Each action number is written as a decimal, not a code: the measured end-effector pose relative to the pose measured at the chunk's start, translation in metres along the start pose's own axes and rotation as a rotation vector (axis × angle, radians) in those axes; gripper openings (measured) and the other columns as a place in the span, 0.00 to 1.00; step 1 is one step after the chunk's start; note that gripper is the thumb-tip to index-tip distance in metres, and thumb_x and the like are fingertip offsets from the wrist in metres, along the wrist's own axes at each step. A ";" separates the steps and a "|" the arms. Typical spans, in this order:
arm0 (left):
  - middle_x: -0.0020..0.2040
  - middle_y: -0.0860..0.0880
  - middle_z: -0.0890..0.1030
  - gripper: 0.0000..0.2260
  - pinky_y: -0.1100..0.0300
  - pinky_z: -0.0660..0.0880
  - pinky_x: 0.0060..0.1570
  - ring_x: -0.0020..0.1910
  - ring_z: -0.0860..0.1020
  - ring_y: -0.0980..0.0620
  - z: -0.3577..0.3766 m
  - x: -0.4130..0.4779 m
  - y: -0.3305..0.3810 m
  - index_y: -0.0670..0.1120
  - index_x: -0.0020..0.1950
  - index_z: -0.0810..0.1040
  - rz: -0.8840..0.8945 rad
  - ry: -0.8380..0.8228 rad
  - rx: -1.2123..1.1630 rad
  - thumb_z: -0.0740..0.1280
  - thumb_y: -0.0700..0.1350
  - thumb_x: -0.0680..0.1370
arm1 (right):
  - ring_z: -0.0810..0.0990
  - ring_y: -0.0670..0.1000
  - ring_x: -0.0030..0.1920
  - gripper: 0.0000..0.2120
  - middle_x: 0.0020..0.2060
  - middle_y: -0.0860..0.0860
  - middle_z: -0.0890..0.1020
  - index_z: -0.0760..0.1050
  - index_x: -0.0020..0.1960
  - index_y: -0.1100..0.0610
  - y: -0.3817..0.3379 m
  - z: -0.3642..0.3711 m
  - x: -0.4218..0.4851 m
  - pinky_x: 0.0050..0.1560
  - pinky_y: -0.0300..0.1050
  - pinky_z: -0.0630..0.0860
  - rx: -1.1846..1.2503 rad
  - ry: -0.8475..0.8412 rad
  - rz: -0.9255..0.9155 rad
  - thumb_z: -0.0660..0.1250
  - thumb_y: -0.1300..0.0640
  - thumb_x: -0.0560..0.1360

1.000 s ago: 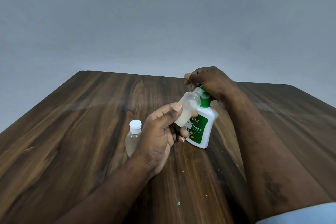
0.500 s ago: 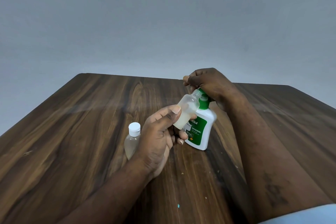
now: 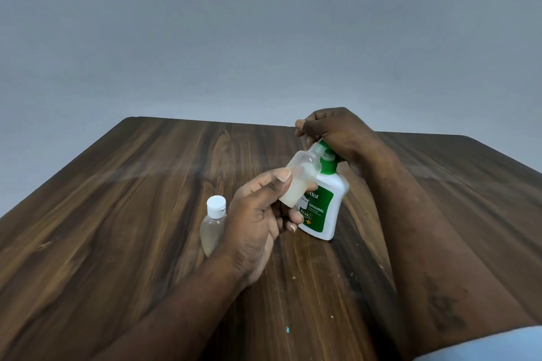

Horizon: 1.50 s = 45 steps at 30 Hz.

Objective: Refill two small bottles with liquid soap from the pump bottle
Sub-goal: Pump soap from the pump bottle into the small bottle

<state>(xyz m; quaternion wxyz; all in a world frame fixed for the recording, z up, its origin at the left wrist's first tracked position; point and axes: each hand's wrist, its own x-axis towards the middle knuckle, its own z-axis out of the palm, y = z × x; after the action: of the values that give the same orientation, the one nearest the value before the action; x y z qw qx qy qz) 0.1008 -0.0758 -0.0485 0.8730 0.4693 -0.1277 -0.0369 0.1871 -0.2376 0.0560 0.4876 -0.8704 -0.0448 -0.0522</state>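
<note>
Your left hand (image 3: 258,223) grips the uncapped small bottle (image 3: 302,179), tilted and part-filled, mouth at the nozzle. Your right hand (image 3: 337,132) curls over the pump bottle (image 3: 325,208) head. The pump bottle is leaning on the table (image 3: 117,214). The capped small bottle (image 3: 212,226) stands just beside your left hand.

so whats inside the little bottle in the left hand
Pale cloudy liquid in the lower part of the little bottle; above that it looks empty. The left hand hides one edge.

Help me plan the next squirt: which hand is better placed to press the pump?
Right. The right hand rests curled over the pump bottle's green head, while the left hand holds the open small bottle tilted, its neck up by that head.
</note>
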 end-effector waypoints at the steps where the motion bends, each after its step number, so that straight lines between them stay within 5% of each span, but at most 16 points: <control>1: 0.57 0.26 0.80 0.18 0.59 0.74 0.32 0.33 0.76 0.50 0.000 0.000 0.000 0.41 0.61 0.84 0.005 -0.003 0.001 0.71 0.53 0.79 | 0.73 0.49 0.33 0.08 0.33 0.49 0.79 0.84 0.45 0.57 0.000 0.000 0.000 0.36 0.43 0.72 0.010 0.008 0.002 0.70 0.56 0.80; 10: 0.57 0.26 0.79 0.20 0.59 0.72 0.31 0.32 0.76 0.50 0.001 0.000 0.000 0.40 0.62 0.83 0.002 -0.002 -0.007 0.69 0.53 0.78 | 0.74 0.51 0.37 0.09 0.37 0.51 0.80 0.85 0.42 0.54 0.002 0.002 0.001 0.42 0.48 0.71 -0.019 -0.020 0.008 0.71 0.54 0.80; 34: 0.58 0.26 0.80 0.23 0.59 0.72 0.32 0.32 0.75 0.50 -0.001 0.000 0.000 0.39 0.64 0.82 -0.002 0.014 0.006 0.69 0.54 0.77 | 0.72 0.49 0.32 0.09 0.34 0.50 0.79 0.85 0.46 0.58 0.000 0.003 -0.002 0.36 0.43 0.69 -0.010 -0.002 0.033 0.70 0.55 0.81; 45: 0.57 0.29 0.82 0.21 0.60 0.72 0.31 0.32 0.75 0.51 0.002 -0.002 0.001 0.38 0.64 0.81 0.000 0.008 -0.001 0.68 0.52 0.79 | 0.73 0.52 0.37 0.11 0.36 0.52 0.80 0.85 0.41 0.54 0.001 0.004 -0.002 0.43 0.49 0.70 -0.011 -0.018 0.014 0.69 0.55 0.80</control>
<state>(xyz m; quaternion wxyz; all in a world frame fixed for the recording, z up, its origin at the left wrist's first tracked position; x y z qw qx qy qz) 0.0985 -0.0766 -0.0466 0.8737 0.4691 -0.1242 -0.0348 0.1856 -0.2350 0.0531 0.4825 -0.8739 -0.0428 -0.0411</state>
